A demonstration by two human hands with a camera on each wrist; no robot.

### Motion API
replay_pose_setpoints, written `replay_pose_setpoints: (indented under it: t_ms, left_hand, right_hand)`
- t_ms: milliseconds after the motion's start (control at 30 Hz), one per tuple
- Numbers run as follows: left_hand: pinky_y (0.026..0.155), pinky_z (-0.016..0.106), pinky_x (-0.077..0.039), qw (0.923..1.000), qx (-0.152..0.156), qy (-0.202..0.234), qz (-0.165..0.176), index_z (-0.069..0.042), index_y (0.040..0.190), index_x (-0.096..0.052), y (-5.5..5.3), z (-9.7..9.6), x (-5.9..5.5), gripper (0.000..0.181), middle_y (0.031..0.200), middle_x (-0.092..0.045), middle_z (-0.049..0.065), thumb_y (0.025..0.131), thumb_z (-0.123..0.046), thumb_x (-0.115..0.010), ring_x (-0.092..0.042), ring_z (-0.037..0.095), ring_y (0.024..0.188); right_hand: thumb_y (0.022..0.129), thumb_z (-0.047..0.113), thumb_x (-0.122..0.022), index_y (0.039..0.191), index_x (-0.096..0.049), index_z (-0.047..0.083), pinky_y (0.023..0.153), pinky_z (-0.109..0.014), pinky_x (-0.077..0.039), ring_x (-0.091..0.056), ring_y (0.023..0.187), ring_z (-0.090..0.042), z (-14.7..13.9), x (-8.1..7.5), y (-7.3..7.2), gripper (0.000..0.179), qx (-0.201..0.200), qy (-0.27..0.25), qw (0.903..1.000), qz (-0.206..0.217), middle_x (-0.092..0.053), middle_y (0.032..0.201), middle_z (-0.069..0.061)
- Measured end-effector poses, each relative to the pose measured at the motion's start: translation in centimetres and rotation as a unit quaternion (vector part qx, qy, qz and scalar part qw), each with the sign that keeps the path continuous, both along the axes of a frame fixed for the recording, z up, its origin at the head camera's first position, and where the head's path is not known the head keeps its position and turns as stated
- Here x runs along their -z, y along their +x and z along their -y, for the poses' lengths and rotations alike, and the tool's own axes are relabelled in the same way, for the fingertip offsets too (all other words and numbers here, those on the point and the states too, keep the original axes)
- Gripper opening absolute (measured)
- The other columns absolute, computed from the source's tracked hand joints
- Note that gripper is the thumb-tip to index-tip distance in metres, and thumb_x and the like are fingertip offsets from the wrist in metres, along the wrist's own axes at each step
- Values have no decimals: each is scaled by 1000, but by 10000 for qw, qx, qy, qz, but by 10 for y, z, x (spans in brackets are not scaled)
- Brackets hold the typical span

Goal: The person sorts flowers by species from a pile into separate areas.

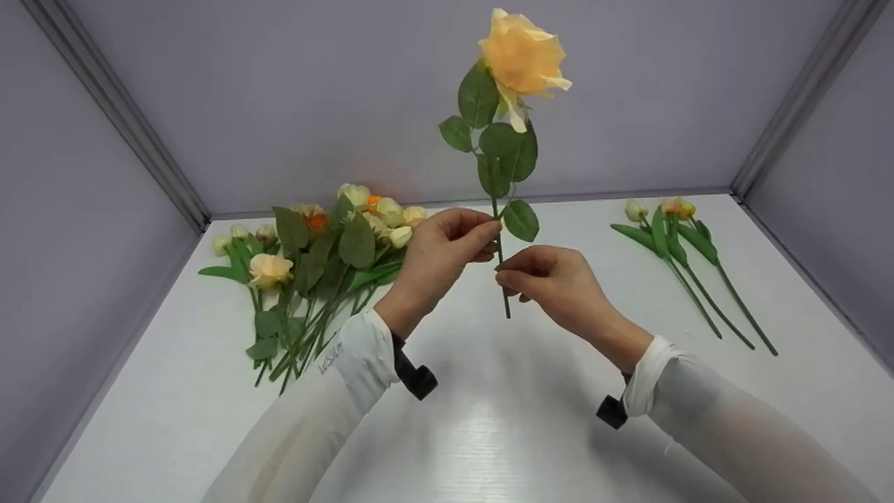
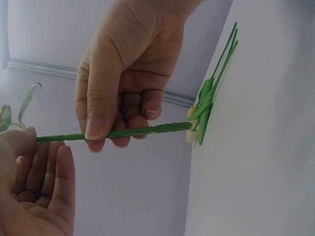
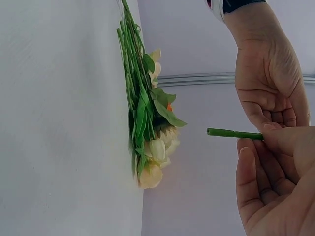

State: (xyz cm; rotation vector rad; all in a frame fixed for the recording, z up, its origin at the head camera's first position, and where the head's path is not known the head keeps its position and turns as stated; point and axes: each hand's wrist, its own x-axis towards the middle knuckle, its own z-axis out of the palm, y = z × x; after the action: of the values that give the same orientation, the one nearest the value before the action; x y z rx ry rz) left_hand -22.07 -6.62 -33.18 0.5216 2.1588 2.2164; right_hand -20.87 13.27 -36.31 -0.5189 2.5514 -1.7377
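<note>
A peach-yellow artificial rose [image 1: 524, 59] with green leaves stands nearly upright above the table, held by both hands. My left hand [image 1: 447, 251] pinches its stem just below the lowest leaf. Lower on the same stem [image 2: 170, 128], my right hand [image 1: 559, 286] pinches it between thumb and fingers. The stem's cut end sticks out below the right hand, clear of the table, and shows in the right wrist view too. In the left wrist view the bloom is out of frame.
On the left of the white table [image 1: 475, 433] lies a pile of mixed artificial flowers [image 1: 328, 258], stems toward me. Three tulips [image 1: 674, 230] lie side by side on the right. Grey-lilac panels [image 1: 279, 105] wall the table's back and sides.
</note>
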Motion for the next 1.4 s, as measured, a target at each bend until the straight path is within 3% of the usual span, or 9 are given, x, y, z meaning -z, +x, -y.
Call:
replay_pose_setpoints:
  t_ms: [100,167,267,400,500,600,700,967,1400]
  left_hand:
    - [90,34,-57,9968,9,-720,-336,-7,125,-69,1,5,3,30,113,-69,8,101,-25,-68,-67,19,101]
    - [93,31,-54,9875,-25,-1438,-645,-11,131,-67,3,11,6,34,121,-68,3,103,-29,-64,-65,14,106]
    - [95,31,-52,9633,-11,-2490,-1000,-15,134,-66,8,22,15,34,128,-64,-2,105,-31,-61,-61,10,111]
    - [97,35,-52,9304,266,-3480,-1122,-16,132,-67,20,41,29,30,130,-64,-2,105,-29,-60,-62,13,114]
    - [97,36,-52,9084,442,-4014,-1088,-19,129,-69,29,55,38,28,128,-66,-6,105,-29,-61,-63,15,116]
    - [95,37,-52,8942,557,-4312,-1068,-21,125,-71,36,65,45,25,126,-66,-8,104,-30,-62,-63,17,116]
    - [94,38,-52,8881,632,-4442,-995,-23,123,-72,40,72,51,23,123,-67,-10,103,-31,-63,-64,17,115]
    - [92,41,-52,8834,924,-4487,-985,-21,119,-74,47,78,65,22,116,-69,-10,103,-30,-62,-64,19,110]
    - [91,41,-52,8790,1189,-4522,-930,-20,117,-76,46,78,72,22,112,-70,-11,103,-31,-63,-64,12,106]
  right_hand:
    - [95,21,-75,103,-79,9,73,-36,-60,-71,83,-23,-10,1,-5,14,162,141,9997,-71,-75,91,-7]
    - [96,22,-75,103,-79,8,73,-34,-60,-71,84,-23,-19,3,-10,16,301,264,9992,-48,-75,92,-8]
    - [96,22,-75,104,-78,6,72,-33,-60,-71,85,-25,-34,11,-20,18,488,454,9977,149,-75,93,-8]
    - [97,20,-74,108,-77,3,73,-32,-60,-71,86,-26,-53,27,-32,21,592,794,9925,716,-74,97,-12]
    - [97,19,-72,112,-76,0,75,-34,-60,-71,86,-24,-65,39,-39,24,574,1138,9851,1159,-74,101,-17]
    - [97,17,-72,112,-75,-3,76,-38,-60,-71,83,-23,-74,49,-43,25,542,1514,9766,1426,-74,100,-19]
    - [96,16,-72,109,-76,-3,73,-37,-60,-70,77,-20,-77,57,-46,24,529,1835,9698,1518,-75,92,-15]
    - [92,18,-76,98,-79,1,64,-30,-55,-67,69,-16,-77,70,-49,18,565,2307,9560,1719,-73,78,-6]
    - [88,20,-80,90,-77,4,60,-29,-51,-65,64,-15,-78,76,-50,17,723,2503,9505,1690,-71,73,-5]
